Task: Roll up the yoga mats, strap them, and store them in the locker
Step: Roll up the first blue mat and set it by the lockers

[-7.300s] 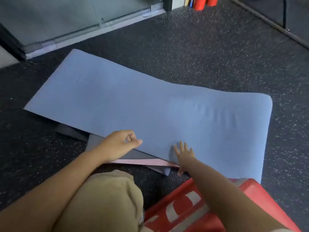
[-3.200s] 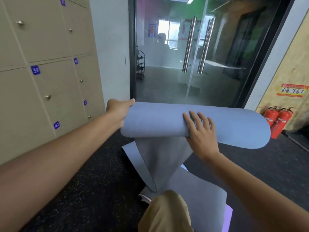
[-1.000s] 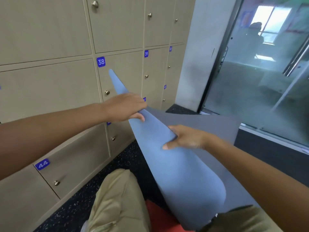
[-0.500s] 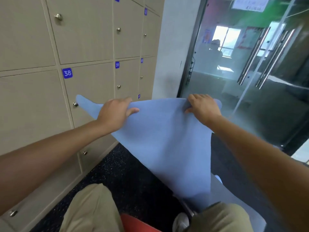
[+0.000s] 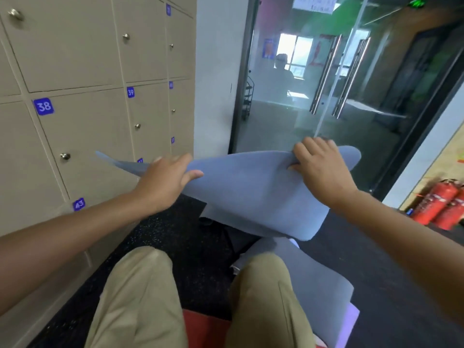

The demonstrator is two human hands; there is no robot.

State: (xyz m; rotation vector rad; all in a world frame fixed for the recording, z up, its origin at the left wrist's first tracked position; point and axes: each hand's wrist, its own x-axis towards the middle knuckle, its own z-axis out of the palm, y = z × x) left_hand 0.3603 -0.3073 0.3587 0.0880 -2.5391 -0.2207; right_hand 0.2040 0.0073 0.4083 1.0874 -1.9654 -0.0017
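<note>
A blue yoga mat (image 5: pixel 253 194) hangs in the air in front of me, held up by its top edge, sagging and folded below. My left hand (image 5: pixel 165 180) grips that edge at the left, and one corner sticks out past it toward the lockers. My right hand (image 5: pixel 319 167) pinches the edge at the right. Below, another grey-blue mat (image 5: pixel 313 280) lies curled on the floor beside my right knee, with a lilac mat edge (image 5: pixel 350 322) under it. The beige lockers (image 5: pixel 88 126) with numbered doors stand at the left, all closed.
Glass doors (image 5: pixel 326 79) with steel handles face me, with a seated person behind them. Two red fire extinguishers (image 5: pixel 439 204) stand at the right wall. I sit on something red (image 5: pixel 203 330), knees in beige trousers, on dark speckled floor (image 5: pixel 175 237).
My hands have spread further apart along the mat's top edge and lowered it a little; the mat hangs flatter and wider. The view has swung right toward the glass doors.
</note>
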